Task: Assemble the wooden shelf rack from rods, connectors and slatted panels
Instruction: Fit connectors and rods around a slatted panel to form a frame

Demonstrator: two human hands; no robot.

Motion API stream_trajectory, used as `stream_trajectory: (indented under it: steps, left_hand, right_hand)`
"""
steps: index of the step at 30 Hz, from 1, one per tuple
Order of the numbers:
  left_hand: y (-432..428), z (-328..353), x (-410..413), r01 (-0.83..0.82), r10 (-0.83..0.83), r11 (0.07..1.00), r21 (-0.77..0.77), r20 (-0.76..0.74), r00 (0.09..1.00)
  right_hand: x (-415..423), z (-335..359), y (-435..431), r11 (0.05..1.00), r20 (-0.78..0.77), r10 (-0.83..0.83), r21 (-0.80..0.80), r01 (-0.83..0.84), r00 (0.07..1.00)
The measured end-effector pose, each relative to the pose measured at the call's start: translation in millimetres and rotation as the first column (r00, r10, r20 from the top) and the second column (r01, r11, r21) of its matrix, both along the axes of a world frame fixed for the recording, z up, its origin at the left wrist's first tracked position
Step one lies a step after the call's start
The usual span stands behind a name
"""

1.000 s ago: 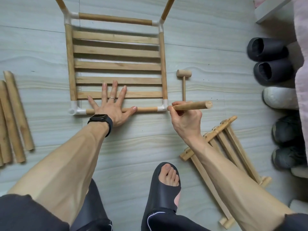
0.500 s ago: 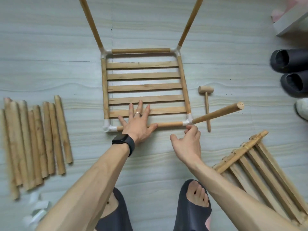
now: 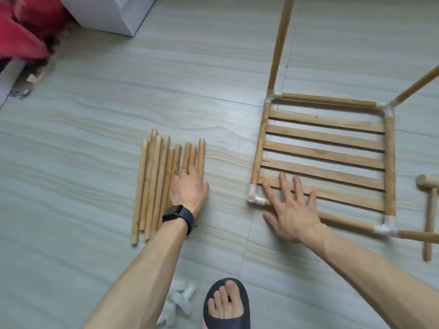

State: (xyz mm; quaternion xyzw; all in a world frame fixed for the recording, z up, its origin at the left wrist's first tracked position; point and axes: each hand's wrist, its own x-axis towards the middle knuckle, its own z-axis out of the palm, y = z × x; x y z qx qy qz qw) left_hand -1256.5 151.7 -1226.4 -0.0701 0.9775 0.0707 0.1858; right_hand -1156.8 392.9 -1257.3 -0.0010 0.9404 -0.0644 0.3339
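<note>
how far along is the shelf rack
Done: one slatted panel framed by rods, with posts in three corner connectors. In hand: left hand rests on the loose rods, right hand rests on the panel. Left: the near-left connector is empty; spare connectors unused.

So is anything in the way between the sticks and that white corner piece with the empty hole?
Nothing visible. The left hand rests on the loose rods, and only bare floor lies between them and the open corner connector. The right hand presses the frame just beside it.
</note>
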Motion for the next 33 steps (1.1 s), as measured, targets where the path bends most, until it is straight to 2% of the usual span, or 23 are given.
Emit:
stream_trajectory:
  steps: [4, 6, 7, 8, 9, 10, 11, 12, 15, 17, 20, 21, 22, 23, 24, 25, 26, 27, 28, 30, 33]
  left_hand:
    - [4.6, -4.5, -2.4, 0.005, -0.005, 0.998, -0.058, 0.005, 1.0]
    - [5.4, 0.6, -8.4, -0.058, 0.053, 0.996, 0.064, 0.072, 0.996]
    - [5.3, 5.2, -12.8, -0.141, 0.116, 0.968, 0.208, 0.126, 0.985]
    - [5.5, 11.9, -17.2, -0.27, 0.198, 0.876, 0.4, 0.213, 0.957]
    - [6.8, 19.7, -20.2, -0.419, 0.263, 0.707, 0.569, 0.338, 0.904]
    - [8.6, 25.9, -21.7, -0.541, 0.285, 0.53, 0.653, 0.463, 0.839]
    - [11.5, 29.4, -22.1, -0.608, 0.267, 0.398, 0.687, 0.548, 0.793]
    - [16.2, 31.4, -20.9, -0.634, 0.228, 0.32, 0.704, 0.592, 0.773]
    - [38.6, 33.7, -12.3, -0.616, 0.058, 0.247, 0.748, 0.623, 0.78]
    - [55.1, 36.0, -7.1, -0.582, -0.032, 0.249, 0.774, 0.607, 0.794]
    - [72.0, 32.6, -5.0, -0.402, -0.065, 0.374, 0.836, 0.456, 0.888]
    - [75.0, 25.8, -5.2, -0.268, -0.041, 0.458, 0.847, 0.321, 0.946]
    - [75.6, 16.2, -6.7, -0.046, -0.079, 0.612, 0.79, 0.119, 0.99]
    - [74.3, 7.3, -7.2, 0.238, -0.252, 0.772, 0.59, -0.06, 0.966]
    - [71.9, -2.1, -7.3, 0.49, -0.48, 0.795, 0.357, -0.123, 0.868]
    - [68.4, -9.9, -8.0, 0.671, -0.666, 0.715, 0.194, -0.1, 0.739]
    - [64.8, -16.6, -9.3, 0.779, -0.777, 0.619, 0.103, -0.065, 0.626]
    - [61.5, -23.4, -9.9, 0.834, -0.832, 0.55, 0.056, -0.049, 0.552]
    - [59.3, -29.0, -9.8, 0.853, -0.852, 0.52, 0.037, -0.049, 0.521]
    - [58.0, -36.3, -7.3, 0.863, -0.86, 0.505, 0.02, -0.072, 0.505]
    - [59.7, -43.0, -3.9, 0.852, -0.847, 0.523, 0.026, -0.095, 0.523]
  right_hand:
    - [1.2, -1.1, 0.6, 0.999, 0.003, 0.03, 0.043, -0.03, 1.0]
    - [-4.7, 7.0, 0.8, 0.996, 0.058, 0.061, 0.064, -0.065, 0.996]
    - [-7.2, 11.6, -0.8, 0.995, 0.076, 0.059, 0.075, -0.065, 0.995]
    - [-8.2, 16.4, -3.5, 0.996, 0.066, 0.038, 0.078, -0.044, 0.997]
    - [-7.0, 21.1, -7.0, 0.998, 0.001, -0.005, 0.057, 0.005, 1.0]
    - [-4.1, 25.6, -11.3, 0.998, -0.121, -0.065, -0.001, 0.065, 0.991]
    - [-0.6, 30.7, -15.7, 0.988, -0.257, -0.134, -0.105, 0.111, 0.957]
    - [2.5, 36.1, -20.4, 0.963, -0.367, -0.206, -0.24, 0.122, 0.907]
    - [7.8, 50.5, -34.8, 0.783, -0.476, -0.454, -0.616, 0.083, 0.753]
    - [3.4, 62.5, -38.7, 0.64, -0.477, -0.633, -0.765, 0.066, 0.61]
    - [-10.9, 87.3, -29.1, 0.486, -0.413, -0.811, -0.87, 0.083, 0.414]
    - [-16.0, 95.1, -21.3, 0.45, -0.378, -0.851, -0.883, 0.134, 0.365]
    - [-21.5, 103.0, -12.8, 0.391, -0.324, -0.894, -0.902, 0.185, 0.31]
    - [-27.2, 110.5, -4.6, 0.283, -0.23, -0.943, -0.935, 0.213, 0.242]
    - [-32.4, 118.0, 2.6, 0.137, -0.098, -0.979, -0.966, 0.218, 0.181]
    - [-36.9, 125.2, 7.5, -0.026, 0.054, -0.99, -0.977, 0.212, 0.13]
    - [-40.0, 131.7, 10.5, -0.169, 0.189, -0.978, -0.965, 0.2, 0.088]
    - [-41.5, 136.6, 11.8, -0.274, 0.288, -0.956, -0.943, 0.189, 0.053]
    - [-40.8, 140.4, 10.4, -0.34, 0.351, -0.936, -0.922, 0.183, 0.029]
    - [-38.0, 144.1, 2.3, -0.367, 0.378, -0.925, -0.912, 0.181, 0.031]
    - [-31.1, 142.5, -13.8, -0.334, 0.35, -0.931, -0.931, 0.148, 0.101]
